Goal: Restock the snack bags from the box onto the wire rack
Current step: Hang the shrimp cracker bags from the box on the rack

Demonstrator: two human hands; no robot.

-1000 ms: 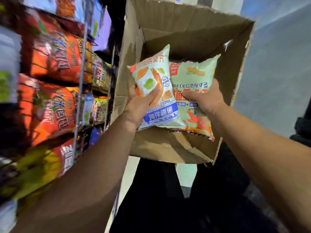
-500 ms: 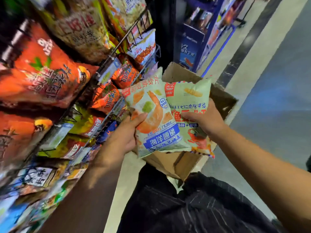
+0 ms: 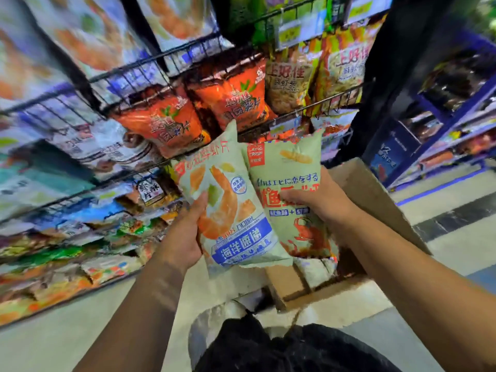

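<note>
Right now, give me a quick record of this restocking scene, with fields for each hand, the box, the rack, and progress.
left hand: left hand in a grip on the shrimp snack bag, thumb across its front
right hand: right hand in a grip on the crab snack bag
bags: held side by side, upright, the shrimp bag overlapping the crab bag's edge
box: cardboard box behind and below the bags; contents not visible
rack: wire rack ahead, with orange snack bags on it
progress: both bags out of the box, neither on the rack yet
</note>
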